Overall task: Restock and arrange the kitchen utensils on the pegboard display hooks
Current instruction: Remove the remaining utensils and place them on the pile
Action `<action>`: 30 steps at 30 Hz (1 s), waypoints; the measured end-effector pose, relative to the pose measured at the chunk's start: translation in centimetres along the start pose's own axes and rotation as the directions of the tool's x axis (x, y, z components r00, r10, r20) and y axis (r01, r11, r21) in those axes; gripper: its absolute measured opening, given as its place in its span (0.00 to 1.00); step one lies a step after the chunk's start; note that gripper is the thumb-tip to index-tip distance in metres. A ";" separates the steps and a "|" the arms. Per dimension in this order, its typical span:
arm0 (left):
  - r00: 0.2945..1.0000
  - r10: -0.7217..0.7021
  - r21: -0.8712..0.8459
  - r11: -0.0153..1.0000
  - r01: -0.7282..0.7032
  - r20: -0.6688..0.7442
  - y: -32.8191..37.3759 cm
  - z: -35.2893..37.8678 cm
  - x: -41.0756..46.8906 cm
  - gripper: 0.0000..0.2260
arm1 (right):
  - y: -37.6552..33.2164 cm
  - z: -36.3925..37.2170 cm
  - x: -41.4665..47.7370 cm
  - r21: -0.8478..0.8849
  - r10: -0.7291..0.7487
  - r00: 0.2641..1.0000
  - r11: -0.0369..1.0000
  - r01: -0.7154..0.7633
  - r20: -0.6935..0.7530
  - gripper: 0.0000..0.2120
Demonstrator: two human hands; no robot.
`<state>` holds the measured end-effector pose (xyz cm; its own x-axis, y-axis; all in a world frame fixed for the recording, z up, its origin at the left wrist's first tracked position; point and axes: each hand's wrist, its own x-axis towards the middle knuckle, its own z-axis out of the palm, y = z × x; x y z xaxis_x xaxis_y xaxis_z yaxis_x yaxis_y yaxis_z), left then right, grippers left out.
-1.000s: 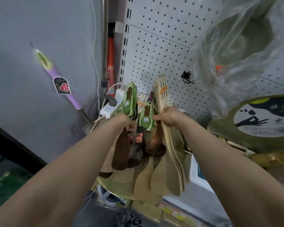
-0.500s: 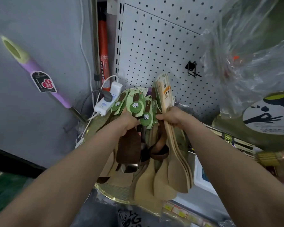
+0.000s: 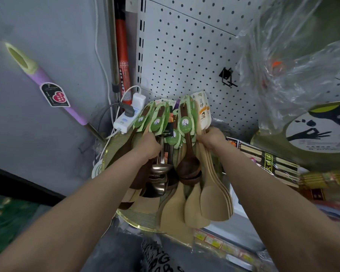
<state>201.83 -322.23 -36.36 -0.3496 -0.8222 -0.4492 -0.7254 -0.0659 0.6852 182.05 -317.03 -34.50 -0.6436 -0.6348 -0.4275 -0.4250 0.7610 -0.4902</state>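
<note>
Pegboard (image 3: 185, 55) backs a cluttered shop corner. Left hand (image 3: 149, 148) grips green-carded utensils (image 3: 159, 120) at centre frame. Right hand (image 3: 210, 139) clasps pale spatulas (image 3: 214, 203) at its 3 o'clock. Long axes run 12 to 6, heads down, tags up. Black hook (image 3: 227, 77) sits farther off at 1 o'clock.

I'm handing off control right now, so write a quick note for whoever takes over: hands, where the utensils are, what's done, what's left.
Left hand: grips the handles of the green-carded dark wooden utensils and a steel spatula.
Right hand: grips the stack of pale wooden rice paddles.
Both bunches are low in front of the pegboard; I cannot tell whether any hangs on a hook.
The black hook higher up is bare.
Done: nothing visibly hung.
Left: sort the bunches and hang them on hooks.
</note>
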 end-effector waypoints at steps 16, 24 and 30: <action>0.992 0.073 0.075 0.995 -0.066 -0.103 -2.5 0.1 -1.0 0.23 | 2.6 0.5 -1.4 0.079 -0.073 0.988 0.993 0.084 -0.137 0.22; 0.996 0.045 0.138 0.990 -0.034 -0.078 -2.0 0.8 -2.0 0.24 | 2.1 0.7 -4.4 0.009 -0.171 0.967 0.984 0.176 -0.190 0.22; 0.994 0.056 0.230 0.973 -0.034 -0.089 -3.4 0.8 -2.8 0.29 | 1.8 1.2 -6.9 0.018 -0.232 0.957 0.971 0.239 -0.176 0.18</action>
<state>204.83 -319.24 -37.85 -0.3352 -0.8717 -0.3574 -0.8299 0.0936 0.5499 186.44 -311.45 -33.31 -0.6292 -0.7604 -0.1610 -0.5552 0.5847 -0.5915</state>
